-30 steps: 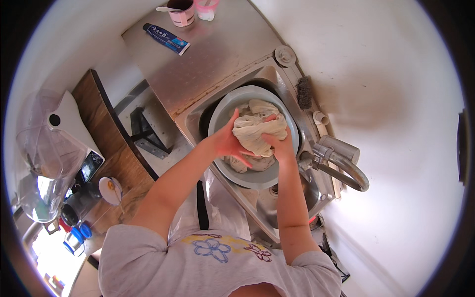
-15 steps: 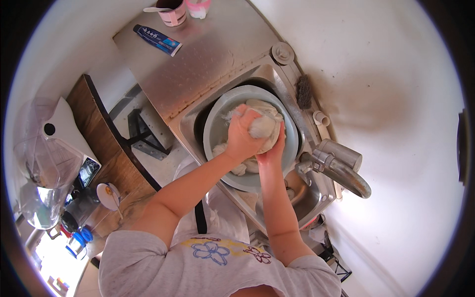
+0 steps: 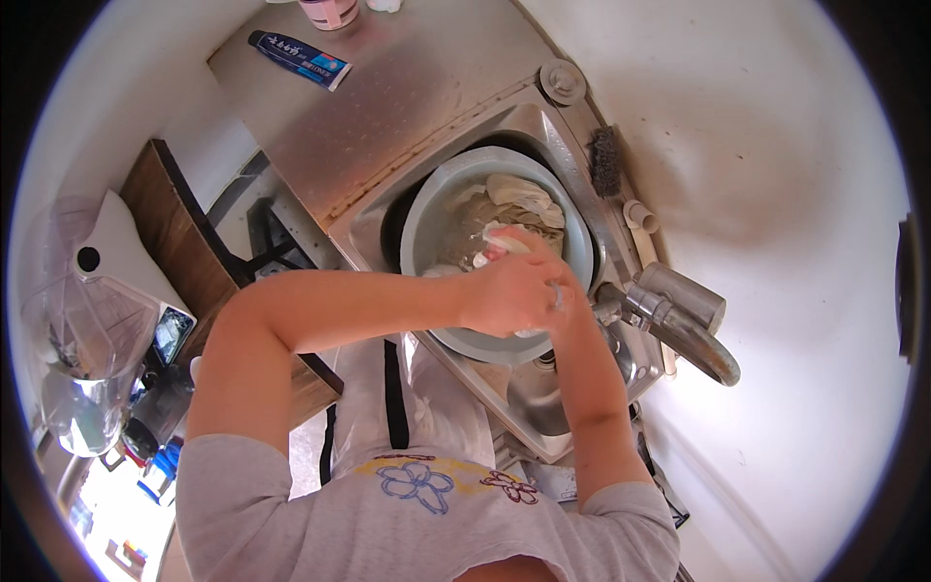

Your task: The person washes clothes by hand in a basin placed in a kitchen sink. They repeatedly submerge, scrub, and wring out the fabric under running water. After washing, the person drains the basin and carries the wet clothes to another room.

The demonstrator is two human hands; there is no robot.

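Left hand (image 3: 509,291) curled tight round bunched pale cloth (image 3: 504,241), over near-right part of grey basin (image 3: 427,209). Right hand (image 3: 567,303) just beside it, mostly hidden behind left; grip cannot be told. Basin sits in steel sink (image 3: 543,407); more wet cloth (image 3: 519,199) heaped at far side. Cloth judged soft, limp, heavy with water, slippery; best gathered in fistfuls at bunched middle, not by edges. Left: blue tube (image 3: 299,58) on steel surface (image 3: 407,97). Right: brush (image 3: 607,160), tap (image 3: 684,320).
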